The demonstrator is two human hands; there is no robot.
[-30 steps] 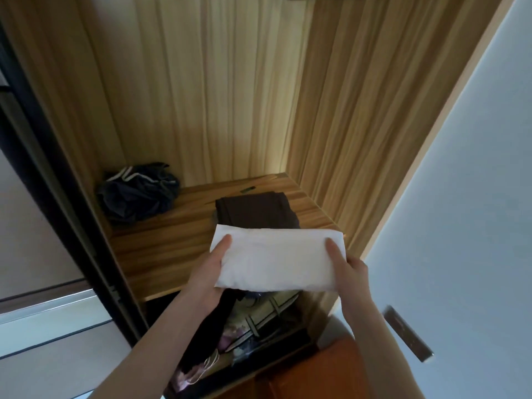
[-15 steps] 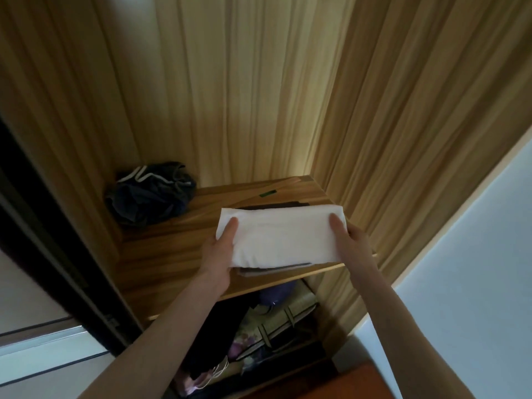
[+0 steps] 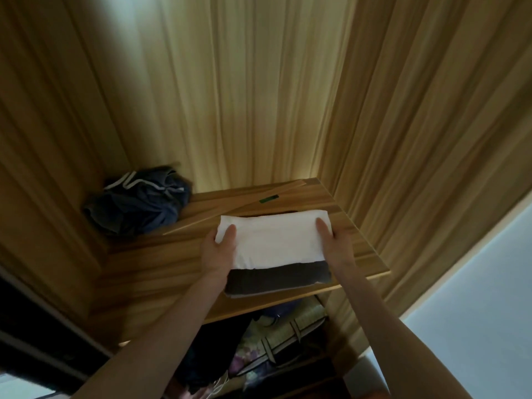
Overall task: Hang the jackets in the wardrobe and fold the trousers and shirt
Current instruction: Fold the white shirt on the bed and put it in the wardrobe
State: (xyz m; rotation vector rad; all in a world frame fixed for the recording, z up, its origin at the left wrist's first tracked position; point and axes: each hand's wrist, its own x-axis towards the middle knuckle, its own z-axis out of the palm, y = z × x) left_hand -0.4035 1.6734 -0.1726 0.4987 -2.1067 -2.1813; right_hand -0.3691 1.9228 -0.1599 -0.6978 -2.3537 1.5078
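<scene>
Folded shirt [image 3: 273, 241] long axis left-right, atop trousers [image 3: 277, 279].

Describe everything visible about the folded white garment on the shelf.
The white garment is folded into a flat rectangle of soft, plain cloth. It lies on top of a folded dark garment on the wooden shelf. The left hand and right hand grip its short ends, thumbs on top.

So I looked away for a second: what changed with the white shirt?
Both hands, left hand and right hand, carried the folded white shirt forward from the shelf edge onto the dark folded trousers. Both still grip its ends. The crumpled dark garment stayed put.
</scene>
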